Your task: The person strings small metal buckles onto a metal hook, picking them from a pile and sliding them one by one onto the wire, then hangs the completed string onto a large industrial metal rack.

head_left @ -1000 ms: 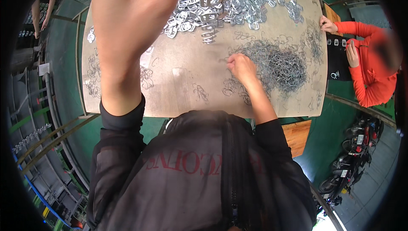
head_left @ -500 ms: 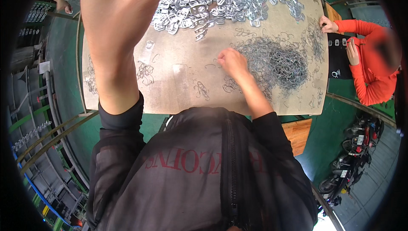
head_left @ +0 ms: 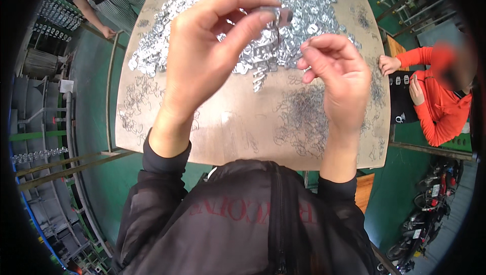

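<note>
Raised over the table, my left hand (head_left: 202, 54) pinches the top of a hanging string of metal buckles (head_left: 264, 54) between thumb and fingers. The buckles dangle in a twisted column, its lower end in front of the table. To the right of the string, my right hand (head_left: 344, 80) is lifted with thumb and fingertips curled together; whatever they hold is too small to make out. Below it on the table lies a tangled heap of thin wire hooks (head_left: 304, 110). Behind both hands spreads a large pile of loose silver buckles (head_left: 157, 47).
The brown tabletop (head_left: 217, 141) carries more scattered wire hooks (head_left: 132, 105) at the left. A co-worker in an orange top (head_left: 443, 103) sits at the right edge, one hand on the table. Another person's arm (head_left: 93, 16) shows at the far left. Motorbikes (head_left: 430, 199) stand at lower right.
My right hand has risen from the edge of the wire hooks to beside the hanging buckles. My left hand, still holding the string, now sits lower in view. The view itself has shifted.
</note>
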`<state>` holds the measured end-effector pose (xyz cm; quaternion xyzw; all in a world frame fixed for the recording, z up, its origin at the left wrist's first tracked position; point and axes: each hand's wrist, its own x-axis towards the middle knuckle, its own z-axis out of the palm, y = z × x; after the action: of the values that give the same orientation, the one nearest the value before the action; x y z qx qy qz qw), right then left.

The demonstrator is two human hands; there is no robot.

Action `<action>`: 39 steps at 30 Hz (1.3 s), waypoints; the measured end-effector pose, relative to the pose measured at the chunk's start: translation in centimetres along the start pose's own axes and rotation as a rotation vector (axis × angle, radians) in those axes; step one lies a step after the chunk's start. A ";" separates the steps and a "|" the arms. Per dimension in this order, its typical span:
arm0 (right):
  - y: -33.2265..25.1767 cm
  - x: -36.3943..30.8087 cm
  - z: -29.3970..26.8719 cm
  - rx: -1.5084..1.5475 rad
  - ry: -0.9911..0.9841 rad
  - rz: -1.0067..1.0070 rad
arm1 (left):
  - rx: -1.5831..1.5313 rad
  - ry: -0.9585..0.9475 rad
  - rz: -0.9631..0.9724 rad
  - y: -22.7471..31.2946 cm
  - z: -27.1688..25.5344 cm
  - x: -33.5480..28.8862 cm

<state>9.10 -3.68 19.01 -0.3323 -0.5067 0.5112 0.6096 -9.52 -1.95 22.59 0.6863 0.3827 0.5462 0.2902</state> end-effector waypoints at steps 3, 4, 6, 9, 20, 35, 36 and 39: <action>-2.9 1.0 2.1 0.086 0.003 -0.098 | -0.064 -0.005 0.005 0.7 0.2 -0.4; -3.3 1.2 2.5 0.098 0.012 -0.095 | -0.061 0.002 -0.010 1.0 0.2 -0.4; -3.7 1.3 3.3 0.071 0.021 -0.097 | -0.066 0.023 0.001 1.5 0.4 -0.5; -4.0 0.9 4.2 0.038 0.059 -0.145 | -0.060 0.026 0.050 2.1 0.5 -0.7; -10.7 -5.4 2.0 -0.182 0.115 -0.452 | 0.301 0.006 -0.350 -16.8 -3.3 -2.7; -14.0 -22.2 2.7 -0.492 0.639 -0.492 | 0.906 -0.064 -0.391 -29.2 0.9 -13.7; -13.6 -23.5 2.9 -0.488 0.685 -0.473 | 0.915 -0.084 -0.389 -29.5 0.9 -13.6; -11.1 -26.7 3.4 -0.469 0.744 -0.408 | 0.875 -0.097 -0.437 -30.4 0.4 -13.5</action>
<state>9.97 -32.52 22.75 -0.5150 -0.4106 0.0997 0.7458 -16.90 3.09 -9.43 0.6721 0.6974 0.2277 0.1001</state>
